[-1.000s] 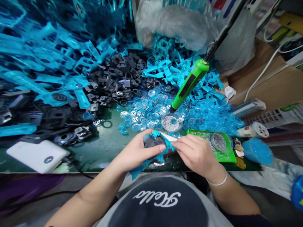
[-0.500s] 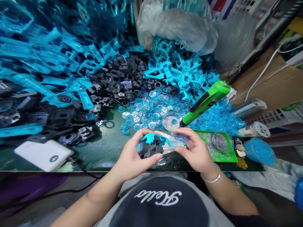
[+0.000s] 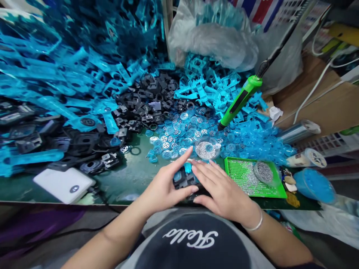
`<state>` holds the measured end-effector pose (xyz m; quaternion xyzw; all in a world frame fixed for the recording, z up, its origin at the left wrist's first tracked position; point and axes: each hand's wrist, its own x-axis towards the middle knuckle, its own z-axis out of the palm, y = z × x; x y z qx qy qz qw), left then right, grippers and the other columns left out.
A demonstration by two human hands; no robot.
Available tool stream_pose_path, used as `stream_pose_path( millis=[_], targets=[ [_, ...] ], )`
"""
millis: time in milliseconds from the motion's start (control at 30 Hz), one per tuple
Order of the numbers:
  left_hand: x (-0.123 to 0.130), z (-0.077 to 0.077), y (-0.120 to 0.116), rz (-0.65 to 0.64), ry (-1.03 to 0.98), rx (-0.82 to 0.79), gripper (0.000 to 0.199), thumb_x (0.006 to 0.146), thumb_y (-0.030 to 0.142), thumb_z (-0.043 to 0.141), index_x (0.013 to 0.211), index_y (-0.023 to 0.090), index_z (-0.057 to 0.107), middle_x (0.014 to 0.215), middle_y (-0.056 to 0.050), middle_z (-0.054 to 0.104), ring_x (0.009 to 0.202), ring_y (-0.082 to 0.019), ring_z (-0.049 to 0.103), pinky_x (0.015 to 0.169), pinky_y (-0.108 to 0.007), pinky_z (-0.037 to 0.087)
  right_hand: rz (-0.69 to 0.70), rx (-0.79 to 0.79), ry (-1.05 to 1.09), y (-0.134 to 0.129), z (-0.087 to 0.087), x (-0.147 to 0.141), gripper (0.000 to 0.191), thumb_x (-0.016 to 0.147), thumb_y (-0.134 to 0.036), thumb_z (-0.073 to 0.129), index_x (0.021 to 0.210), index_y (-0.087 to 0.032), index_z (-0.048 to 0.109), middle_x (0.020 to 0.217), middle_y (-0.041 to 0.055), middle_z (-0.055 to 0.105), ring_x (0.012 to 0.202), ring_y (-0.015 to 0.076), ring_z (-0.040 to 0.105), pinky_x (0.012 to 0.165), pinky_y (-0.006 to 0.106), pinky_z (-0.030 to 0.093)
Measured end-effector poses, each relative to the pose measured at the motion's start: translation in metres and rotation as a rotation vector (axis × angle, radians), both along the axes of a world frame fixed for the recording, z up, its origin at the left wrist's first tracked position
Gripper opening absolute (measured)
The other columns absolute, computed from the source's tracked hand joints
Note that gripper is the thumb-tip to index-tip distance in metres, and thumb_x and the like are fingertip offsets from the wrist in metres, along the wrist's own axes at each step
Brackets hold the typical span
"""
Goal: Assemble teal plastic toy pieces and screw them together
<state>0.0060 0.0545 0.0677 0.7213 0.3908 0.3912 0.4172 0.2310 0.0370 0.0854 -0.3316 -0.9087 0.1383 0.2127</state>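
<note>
A black and blue plastic assembly (image 3: 183,180) is held low over the table's front edge, between my two hands. My left hand (image 3: 164,183) is round its left side, the thumb along the near side and the index finger stretched upward. My right hand (image 3: 221,188) reaches across from the right, fingers straight and laid over the assembly, thumb apart on the near side. These fingers cover much of the assembly. The clear pale blue piece cannot be made out now. Just behind the hands is a clear round dish (image 3: 206,152) of small metal screws.
A green electric screwdriver (image 3: 241,101) hangs above clear blue discs (image 3: 171,138). At right lie a green perforated tray (image 3: 235,188) with screws and a blue tub (image 3: 314,185). Black parts (image 3: 151,93) and blue parts (image 3: 92,74) are heaped behind; a white power bank (image 3: 63,183) sits left.
My right hand has moved left, from pinching a clear pale blue piece to lying over the assembly. That piece has gone from sight. The screwdriver hangs farther back, and the view has shifted slightly.
</note>
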Motion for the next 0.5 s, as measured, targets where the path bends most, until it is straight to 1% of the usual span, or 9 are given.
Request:
stream_pose_path(
  millis=[67,100,167,200,267,333,400,433,500],
  targets=[
    [0.014,-0.009,0.0,0.228,-0.118,-0.042,0.054,0.082,0.039,0.081,0.13,0.024,0.063,0.132,-0.011,0.071,0.125,-0.031,0.066,0.109,-0.045,0.051,-0.137,0.023,0.06,-0.001,-0.01,-0.009,0.088,0.096,-0.044,0.065,0.164,-0.017,0.016,0.158,0.0194,0.047,0.149,0.0328,0.042,0.122,0.061,0.038],
    [0.022,-0.013,0.001,0.382,-0.211,-0.077,0.044,0.083,0.042,0.079,0.12,0.023,0.066,0.128,-0.01,0.072,0.119,-0.03,0.068,0.105,-0.044,0.053,-0.235,0.01,0.118,0.0,-0.015,-0.015,0.092,0.093,-0.047,0.069,0.163,-0.016,0.019,0.153,0.0215,0.05,0.145,0.0346,0.047,0.119,0.061,0.043],
    [0.038,-0.021,0.003,0.659,-0.426,-0.189,0.04,0.084,0.048,0.076,0.113,0.024,0.062,0.118,-0.009,0.074,0.103,-0.024,0.073,0.091,-0.038,0.058,-0.413,-0.086,0.22,0.001,-0.024,-0.026,0.091,0.086,-0.043,0.077,0.157,-0.014,0.03,0.136,0.0216,0.063,0.125,0.0338,0.064,0.104,0.055,0.058],
    [0.044,-0.024,0.004,0.738,-0.532,-0.259,0.043,0.084,0.051,0.075,0.114,0.025,0.058,0.114,-0.007,0.074,0.095,-0.022,0.073,0.084,-0.035,0.059,-0.462,-0.148,0.245,0.002,-0.028,-0.031,0.085,0.084,-0.038,0.079,0.153,-0.013,0.035,0.125,0.0193,0.068,0.113,0.0317,0.069,0.096,0.051,0.062],
    [0.05,-0.03,0.005,0.756,-0.699,-0.378,0.048,0.085,0.058,0.07,0.116,0.027,0.052,0.105,-0.004,0.073,0.085,-0.018,0.072,0.074,-0.031,0.058,-0.462,-0.215,0.245,0.005,-0.033,-0.036,0.066,0.087,-0.027,0.072,0.146,-0.015,0.046,0.115,0.0157,0.072,0.102,0.0284,0.072,0.09,0.047,0.064],
    [0.045,-0.036,0.006,0.719,-0.758,-0.421,0.045,0.087,0.064,0.064,0.108,0.026,0.053,0.105,-0.004,0.072,0.088,-0.019,0.071,0.075,-0.031,0.058,-0.419,-0.183,0.226,0.008,-0.035,-0.033,0.048,0.092,-0.016,0.061,0.14,-0.017,0.055,0.119,0.0154,0.071,0.109,0.028,0.07,0.097,0.049,0.061],
    [0.033,-0.043,0.006,0.688,-0.677,-0.44,0.046,0.084,0.067,0.065,0.091,0.024,0.052,0.11,-0.006,0.072,0.099,-0.021,0.07,0.083,-0.034,0.057,-0.355,-0.13,0.197,0.011,-0.036,-0.021,0.044,0.094,-0.01,0.052,0.137,-0.018,0.06,0.123,0.0155,0.068,0.117,0.0278,0.065,0.102,0.051,0.058],
    [0.025,-0.046,0.006,0.659,-0.6,-0.464,0.047,0.08,0.067,0.069,0.086,0.023,0.051,0.11,-0.008,0.073,0.103,-0.023,0.07,0.086,-0.035,0.056,-0.314,-0.119,0.18,0.012,-0.037,-0.013,0.044,0.095,-0.008,0.05,0.137,-0.018,0.06,0.122,0.0152,0.068,0.117,0.0272,0.064,0.102,0.051,0.058],
    [0.008,-0.055,0.006,0.584,-0.453,-0.519,0.05,0.072,0.063,0.078,0.086,0.022,0.053,0.105,-0.01,0.075,0.106,-0.026,0.07,0.088,-0.037,0.054,-0.221,-0.133,0.138,0.014,-0.041,0.002,0.045,0.097,-0.009,0.048,0.141,-0.017,0.058,0.122,0.0147,0.067,0.116,0.0261,0.063,0.101,0.05,0.058]
  ],
)
